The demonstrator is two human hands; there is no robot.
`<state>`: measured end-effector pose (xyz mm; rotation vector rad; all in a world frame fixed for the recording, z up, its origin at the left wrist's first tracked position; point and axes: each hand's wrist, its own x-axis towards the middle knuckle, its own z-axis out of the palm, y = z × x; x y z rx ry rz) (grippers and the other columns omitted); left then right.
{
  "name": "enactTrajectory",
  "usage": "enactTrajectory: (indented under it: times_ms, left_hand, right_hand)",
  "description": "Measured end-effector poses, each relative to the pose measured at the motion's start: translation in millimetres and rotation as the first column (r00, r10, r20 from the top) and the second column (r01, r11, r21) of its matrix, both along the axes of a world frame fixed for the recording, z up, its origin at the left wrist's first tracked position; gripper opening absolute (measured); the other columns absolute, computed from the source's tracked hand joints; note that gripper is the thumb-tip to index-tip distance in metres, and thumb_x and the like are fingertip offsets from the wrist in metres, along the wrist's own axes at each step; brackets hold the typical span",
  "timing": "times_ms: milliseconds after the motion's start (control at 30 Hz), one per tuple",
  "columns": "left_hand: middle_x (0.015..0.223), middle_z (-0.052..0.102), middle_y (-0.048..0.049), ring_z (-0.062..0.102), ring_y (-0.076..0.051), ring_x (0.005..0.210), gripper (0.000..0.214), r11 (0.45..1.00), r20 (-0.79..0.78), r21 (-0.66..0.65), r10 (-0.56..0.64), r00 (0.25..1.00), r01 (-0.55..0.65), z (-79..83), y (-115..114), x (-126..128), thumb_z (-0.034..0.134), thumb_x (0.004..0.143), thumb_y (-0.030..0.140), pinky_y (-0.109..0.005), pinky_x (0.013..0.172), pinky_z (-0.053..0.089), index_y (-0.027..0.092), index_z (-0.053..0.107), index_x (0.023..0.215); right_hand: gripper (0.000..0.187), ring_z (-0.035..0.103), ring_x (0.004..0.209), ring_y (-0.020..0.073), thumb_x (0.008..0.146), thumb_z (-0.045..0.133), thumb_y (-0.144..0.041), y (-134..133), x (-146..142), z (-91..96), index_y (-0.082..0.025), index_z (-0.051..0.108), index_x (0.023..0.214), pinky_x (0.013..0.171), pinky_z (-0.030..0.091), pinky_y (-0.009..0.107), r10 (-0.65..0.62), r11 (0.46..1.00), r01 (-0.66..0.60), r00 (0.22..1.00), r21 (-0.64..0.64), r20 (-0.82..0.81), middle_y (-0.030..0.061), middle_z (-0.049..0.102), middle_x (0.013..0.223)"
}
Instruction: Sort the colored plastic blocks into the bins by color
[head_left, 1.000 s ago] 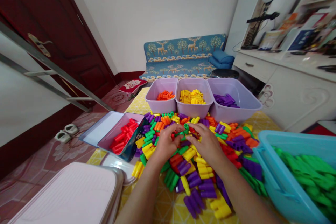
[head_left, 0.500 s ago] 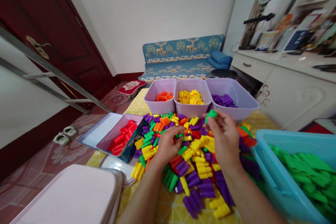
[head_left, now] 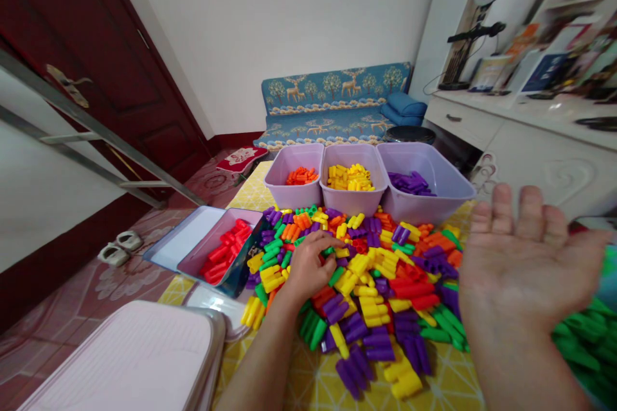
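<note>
Loose plastic bullet-shaped building blocks [head_left: 376, 311] in purple, yellow, green, orange and red are spread over the table. My left hand [head_left: 311, 266] rests at the middle of this pile, fingers curled and pinching a green block [head_left: 328, 250] that is partly covered by them. To the right, my right hand [head_left: 520, 257] is raised with its palm showing and fingers spread, nothing on the palm. Behind it is the teal bin [head_left: 610, 292], mostly hidden, with green blocks [head_left: 585, 340] inside. A green blur shows beside my right thumb.
Three lilac bins stand along the back: orange blocks in the left bin [head_left: 270, 186], yellow in the middle bin [head_left: 354, 203], purple in the right bin [head_left: 448, 189]. A tilted box [head_left: 190, 263] at left holds red blocks. Pale lids [head_left: 125, 359] lie front left.
My right hand has moved right from above the pile to the teal bin and opened, letting go of its green block. My left hand has barely moved.
</note>
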<state>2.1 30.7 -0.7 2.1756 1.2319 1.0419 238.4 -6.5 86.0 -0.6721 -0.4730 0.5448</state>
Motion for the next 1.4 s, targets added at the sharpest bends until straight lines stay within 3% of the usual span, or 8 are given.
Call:
enactTrajectory:
  times_ms: [167, 267, 367, 500, 700, 833, 1233, 1400]
  left_hand:
    - [0.094, 0.064, -0.0037, 0.060, -0.019, 0.093, 0.037, 1.000, 0.031, 0.017, 0.007, 1.000, -0.008, 0.3, -1, 0, 0.050, 0.067, 0.002, -0.031, 0.085, 0.047, 0.021, 0.070, 0.092]
    - [0.090, 0.063, -0.0039, 0.060, -0.019, 0.088, 0.038, 0.999, 0.068, 0.027, 0.020, 0.998, -0.021, -0.4, -1, -1, 0.048, 0.065, 0.001, -0.031, 0.083, 0.048, 0.020, 0.070, 0.089]
    - [0.087, 0.062, -0.0040, 0.059, -0.019, 0.087, 0.038, 0.999, 0.066, 0.025, 0.035, 0.997, -0.037, -0.4, -1, -1, 0.047, 0.063, 0.001, -0.031, 0.081, 0.048, 0.019, 0.071, 0.087]
    - [0.090, 0.063, -0.0046, 0.059, -0.019, 0.089, 0.034, 0.999, -0.020, 0.031, 0.026, 0.999, -0.026, 2.7, -2, -2, 0.050, 0.069, 0.005, -0.031, 0.083, 0.047, 0.020, 0.070, 0.091]
    - [0.119, 0.063, -0.0096, 0.056, -0.026, 0.112, 0.043, 0.999, -0.093, 0.032, -0.037, 0.995, 0.040, 4.3, -4, -5, 0.061, 0.082, 0.042, -0.038, 0.097, 0.043, 0.021, 0.059, 0.120]
    - [0.119, 0.065, -0.0076, 0.059, -0.024, 0.112, 0.035, 1.000, -0.023, 0.008, -0.006, 1.000, 0.006, -2.2, 1, -6, 0.060, 0.085, 0.034, -0.037, 0.098, 0.044, 0.022, 0.060, 0.118]
    - [0.104, 0.069, -0.0047, 0.063, -0.019, 0.099, 0.019, 0.988, 0.329, -0.048, 0.152, 0.932, -0.144, -8.0, 5, -2, 0.053, 0.088, 0.023, -0.032, 0.091, 0.047, 0.019, 0.063, 0.103]
    - [0.103, 0.069, -0.0054, 0.062, -0.019, 0.096, 0.021, 0.984, 0.429, -0.126, 0.168, 0.888, -0.125, -6.0, 4, -4, 0.055, 0.087, 0.028, -0.030, 0.087, 0.048, 0.018, 0.063, 0.104]
  right_hand:
    - [0.030, 0.066, 0.097, 0.0237, 0.088, 0.047, -0.044, 12, -28, -6.0, -0.023, 0.059, 0.106, 0.082, 0.053, 0.042, 0.213, 0.956, -0.132, 0.927, -0.262, 0.309, 0.0098, 0.067, 0.110]
    - [0.029, 0.067, 0.084, 0.0240, 0.079, 0.061, -0.043, 17, -36, -21.0, -0.023, 0.066, 0.099, 0.076, 0.052, 0.040, 0.491, 0.843, -0.110, 0.554, -0.526, 0.672, 0.0070, 0.071, 0.094]
    - [0.041, 0.065, 0.097, 0.0309, 0.063, 0.076, -0.036, 18, -38, -43.5, -0.026, 0.069, 0.103, 0.085, 0.048, 0.043, 0.582, 0.795, 0.177, 0.051, -0.581, 0.812, 0.0084, 0.071, 0.103]
    - [0.053, 0.064, 0.096, 0.0324, 0.063, 0.076, -0.037, 18, -47, -66.8, -0.027, 0.067, 0.114, 0.079, 0.049, 0.042, 0.624, 0.775, 0.277, -0.195, -0.568, 0.756, 0.0098, 0.068, 0.100]
    - [0.038, 0.062, 0.073, 0.0173, 0.072, 0.059, -0.013, 26, -76, -76.4, -0.021, 0.065, 0.109, 0.068, 0.051, 0.031, 0.599, 0.793, 0.064, 0.105, -0.606, 0.794, 0.0087, 0.061, 0.100]
    - [0.038, 0.062, 0.070, 0.0143, 0.072, 0.053, -0.012, 31, -81, -83.2, -0.020, 0.061, 0.108, 0.063, 0.054, 0.029, 0.657, 0.747, -0.144, 0.306, -0.649, 0.689, 0.0073, 0.062, 0.104]
    - [0.018, 0.064, 0.064, 0.0163, 0.077, 0.057, -0.026, 37, -74, -91.7, -0.019, 0.065, 0.092, 0.060, 0.051, 0.029, 0.663, 0.742, -0.158, 0.317, -0.651, 0.679, 0.0028, 0.068, 0.078]
    - [0.031, 0.064, 0.065, 0.0152, 0.076, 0.062, -0.032, 35, -73, -83.7, -0.019, 0.063, 0.104, 0.062, 0.052, 0.029, 0.649, 0.744, -0.142, 0.385, -0.652, 0.656, 0.0060, 0.070, 0.099]
